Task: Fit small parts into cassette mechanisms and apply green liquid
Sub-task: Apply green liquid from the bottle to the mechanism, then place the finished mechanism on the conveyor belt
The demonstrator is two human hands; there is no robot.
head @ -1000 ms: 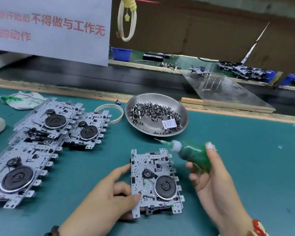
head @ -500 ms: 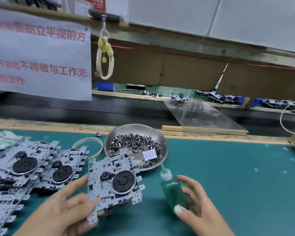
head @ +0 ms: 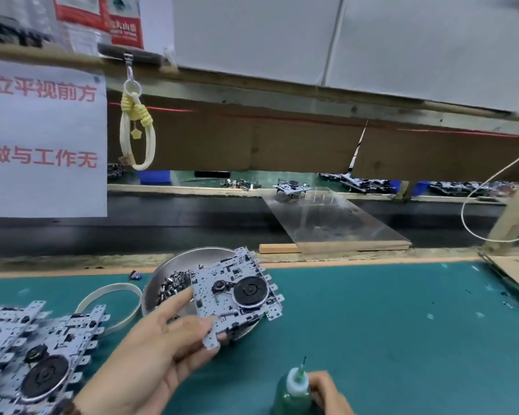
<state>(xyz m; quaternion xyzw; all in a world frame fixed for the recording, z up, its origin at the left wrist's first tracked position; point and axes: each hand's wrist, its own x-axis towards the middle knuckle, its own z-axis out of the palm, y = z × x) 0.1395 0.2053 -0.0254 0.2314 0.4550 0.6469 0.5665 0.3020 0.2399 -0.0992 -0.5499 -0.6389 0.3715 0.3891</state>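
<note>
A green mat (head: 372,324) covers the bench, with a black belt (head: 192,226) behind it. A stack of mechanisms (head: 36,360) lies at the left, beside a white ring (head: 111,307). A steel bowl (head: 162,283) of small parts (head: 174,286) sits mid-bench. The left hand (head: 150,354) holds one mechanism (head: 237,295) tilted in the air over the bowl, thumb on its face and fingers curled under its near edge. The right hand (head: 330,393), at the bottom edge, grips an upright green bottle (head: 294,393), nozzle up.
</note>
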